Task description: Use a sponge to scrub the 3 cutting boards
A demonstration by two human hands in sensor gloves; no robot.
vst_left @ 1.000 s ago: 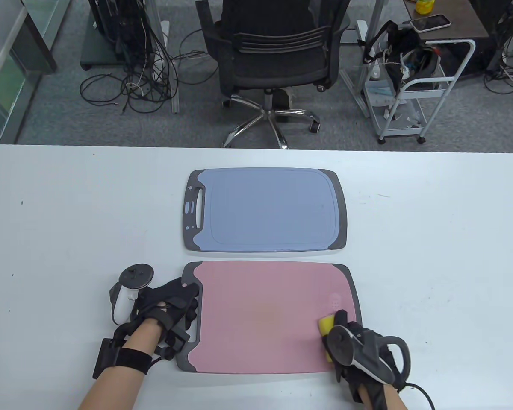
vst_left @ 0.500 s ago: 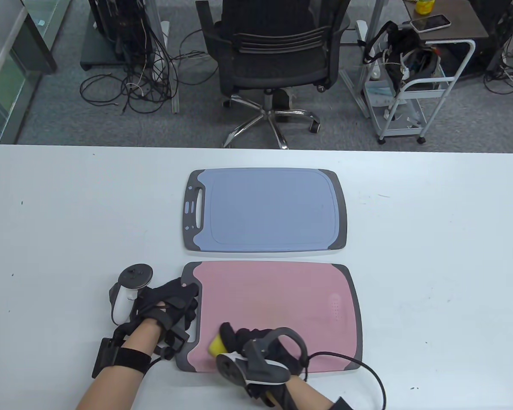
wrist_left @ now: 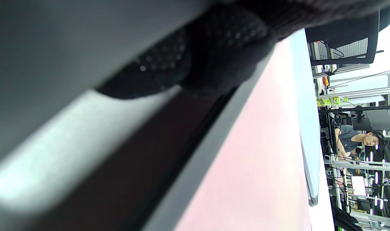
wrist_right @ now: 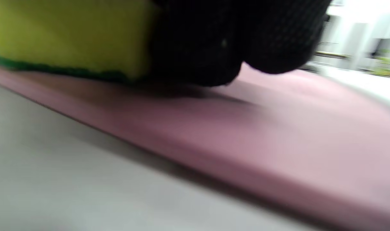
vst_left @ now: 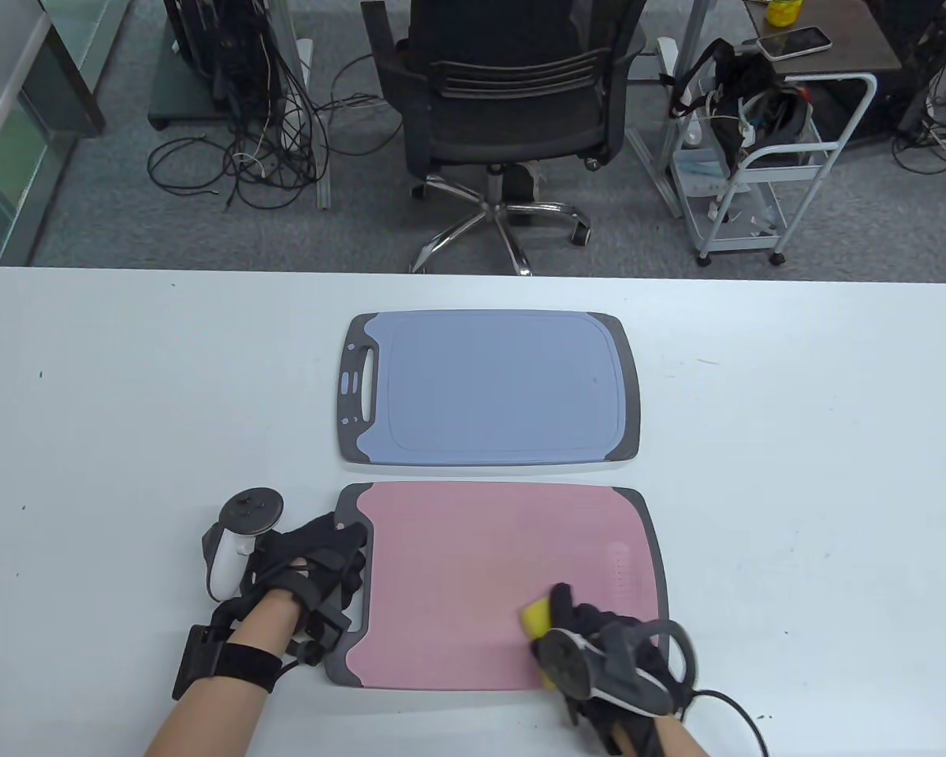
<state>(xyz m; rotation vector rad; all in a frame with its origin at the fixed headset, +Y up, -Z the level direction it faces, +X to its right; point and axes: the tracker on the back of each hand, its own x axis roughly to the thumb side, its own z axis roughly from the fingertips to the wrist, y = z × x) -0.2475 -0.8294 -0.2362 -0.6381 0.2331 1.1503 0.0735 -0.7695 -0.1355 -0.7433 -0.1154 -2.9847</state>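
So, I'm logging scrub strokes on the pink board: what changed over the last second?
The right hand swept the yellow sponge from the pink cutting board's right end to its near-left corner, then back rightward to the near edge, right of middle. It held the sponge throughout. The left hand stayed on the board's handle end; both boards, including the blue cutting board, kept their places.

Beyond the white table (vst_left: 126,394), a black office chair (vst_left: 504,102) stands on grey carpet, with tangled cables (vst_left: 244,158) to its left. To its right a white wire cart (vst_left: 765,165) holds a black bag (vst_left: 745,87); a phone (vst_left: 795,41) lies on a brown desk (vst_left: 859,39).
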